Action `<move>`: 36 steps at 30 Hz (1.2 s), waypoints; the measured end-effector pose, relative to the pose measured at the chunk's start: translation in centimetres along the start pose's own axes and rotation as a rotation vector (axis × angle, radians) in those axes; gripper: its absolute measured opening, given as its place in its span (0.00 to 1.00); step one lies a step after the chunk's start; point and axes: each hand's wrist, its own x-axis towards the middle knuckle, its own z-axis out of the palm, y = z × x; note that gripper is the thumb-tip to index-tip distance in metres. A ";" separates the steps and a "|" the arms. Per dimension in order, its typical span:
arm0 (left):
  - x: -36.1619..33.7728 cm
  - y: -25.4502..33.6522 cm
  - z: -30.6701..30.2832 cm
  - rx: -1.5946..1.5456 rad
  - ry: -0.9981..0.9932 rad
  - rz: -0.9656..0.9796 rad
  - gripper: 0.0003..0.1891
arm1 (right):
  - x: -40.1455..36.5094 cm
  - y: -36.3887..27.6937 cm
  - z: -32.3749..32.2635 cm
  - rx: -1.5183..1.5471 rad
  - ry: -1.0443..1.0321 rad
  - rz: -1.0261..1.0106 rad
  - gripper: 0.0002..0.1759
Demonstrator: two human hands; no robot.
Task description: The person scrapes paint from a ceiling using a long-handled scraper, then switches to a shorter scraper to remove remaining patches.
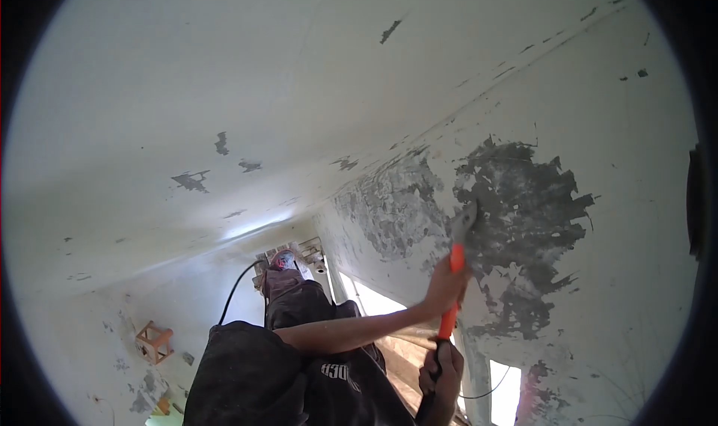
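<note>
View from below toward a white ceiling and the adjoining wall, both flecked where paint has come away. The scraper, with an orange handle and a pale metal blade, stands nearly upright right of centre. Its blade tip lies against the wall at the left edge of a large grey bared patch. A second, paler grey patch lies just to the left of the blade.

The left hand reaches in on a bare forearm from the lower left and is closed round the middle of the orange handle, fingers wrapped and the handle passing through the fist. The right hand rises from the bottom edge and is closed round the lower end of the same handle. Only its back and knuckles show, so the finger positions on the far side cannot be told. The two hands are apart, with a short length of orange handle visible between them.

A dark garment with white lettering fills the lower centre-left. Behind it a black cable curves up the wall toward a reddish and dark shape, too small to identify. A small orange wooden frame sits at lower left. Bright window openings appear beneath the forearm and again at lower right
</note>
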 end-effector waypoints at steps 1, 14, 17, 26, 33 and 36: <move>1.2 0.7 -1.2 0.004 -0.013 -0.018 0.07 | 1.3 0.0 0.9 -0.034 -0.035 -0.036 0.19; -0.6 0.6 0.6 0.051 -0.040 0.005 0.07 | -1.7 -0.5 0.2 -0.019 -0.009 -0.045 0.17; 0.3 0.8 -0.1 0.022 -0.073 0.035 0.08 | -0.2 -1.1 1.7 -0.055 -0.014 -0.058 0.17; 0.6 0.8 -1.1 0.012 -0.122 0.006 0.09 | 0.4 -0.2 2.5 -0.069 0.000 -0.050 0.18; -1.1 0.1 -0.6 0.066 -0.149 -0.021 0.09 | -1.1 0.1 2.8 -0.045 0.023 -0.072 0.17; 1.2 2.0 -2.8 0.088 -0.173 -0.059 0.09 | 1.1 1.1 4.3 -0.095 0.007 -0.130 0.17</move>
